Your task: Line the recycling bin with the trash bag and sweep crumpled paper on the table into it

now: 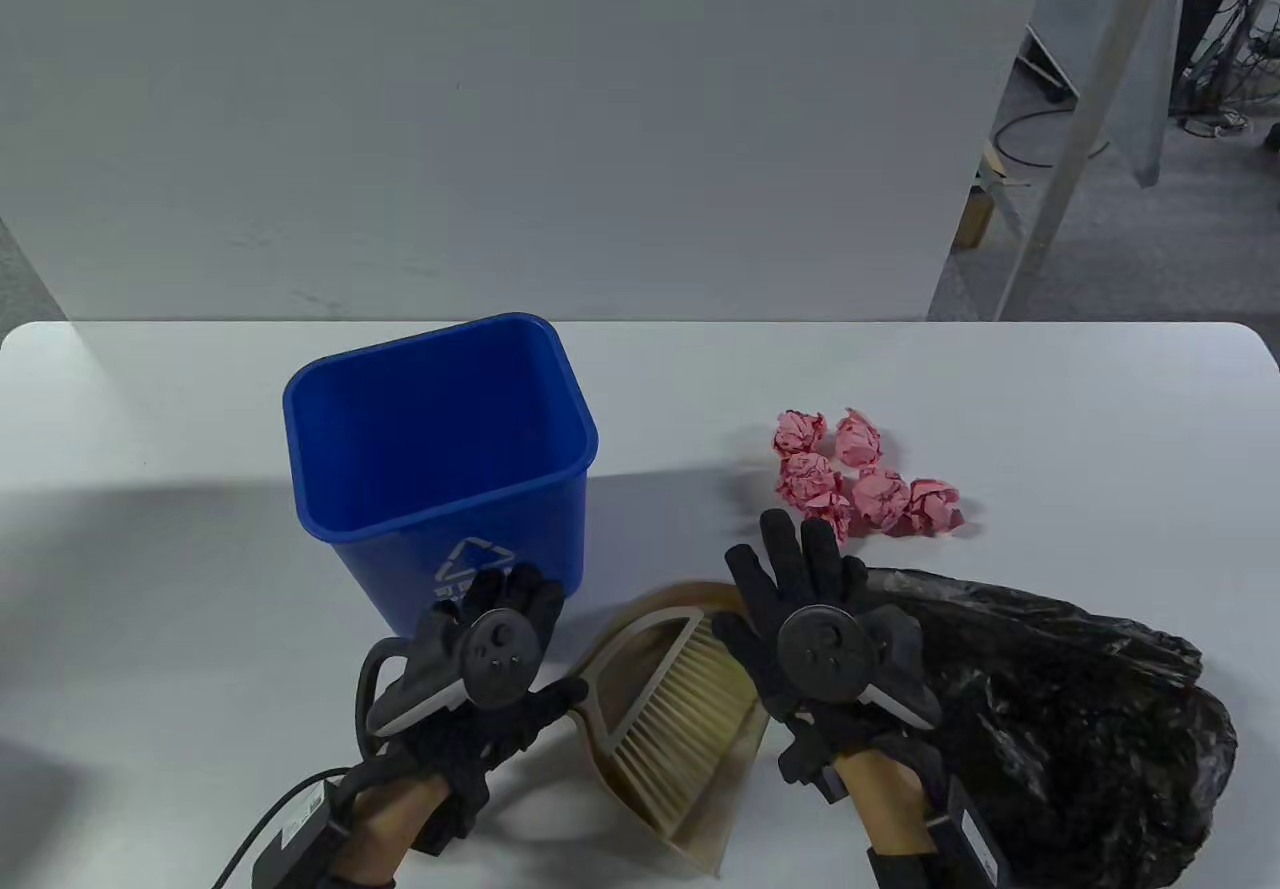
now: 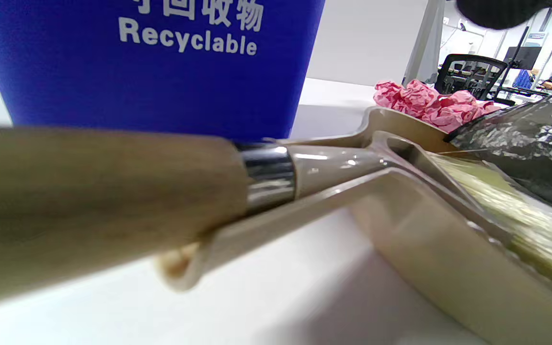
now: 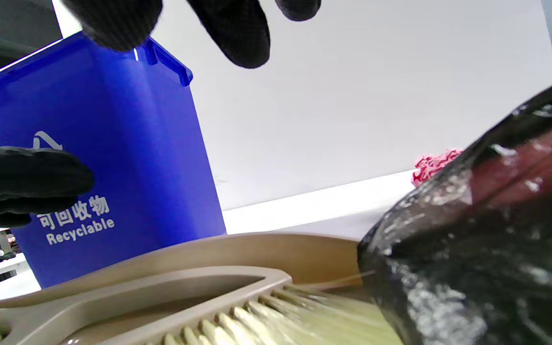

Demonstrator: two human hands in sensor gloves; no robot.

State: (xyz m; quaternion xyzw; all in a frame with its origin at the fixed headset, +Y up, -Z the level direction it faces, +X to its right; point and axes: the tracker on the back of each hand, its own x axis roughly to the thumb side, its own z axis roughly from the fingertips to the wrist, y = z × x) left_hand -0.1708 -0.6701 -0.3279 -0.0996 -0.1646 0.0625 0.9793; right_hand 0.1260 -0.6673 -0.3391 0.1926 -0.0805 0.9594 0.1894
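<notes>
- Nearest the table's front edge, the left hand [image 1: 470, 674] and the right hand [image 1: 815, 629] are seen raised above the white table [image 1: 150, 409], a round tracker strapped to the back of each.
- The left hand's fingers are loosely bent toward the bin's front wall; nothing is gripped by them, and whether the wall is touched cannot be told.
- The right hand's fingers [image 1: 790, 549] are held straight and spread, pointing away from the person, with nothing pinched; its fingertips [image 3: 237, 33] are seen hanging free in the right wrist view.
- Between the two hands a beige dustpan [image 1: 720, 809] is laid flat, and a hand brush [image 1: 675, 704] with pale bristles is nested in it.
- Just right of the dustpan, the black trash bag [image 1: 1080, 719] is left in a crumpled heap on the table, partly under the right wrist and overlapping the pan's edge.
- Beyond the right hand's fingertips, a cluster of pink crumpled paper [image 1: 865, 479] balls is gathered on the bare table, near the bag's far edge.
- Farther back and to the left, the blue recycling bin [image 1: 440, 469] is stood upright, marked "Recyclable"; its interior is seen unlined, and nothing is held in it.
</notes>
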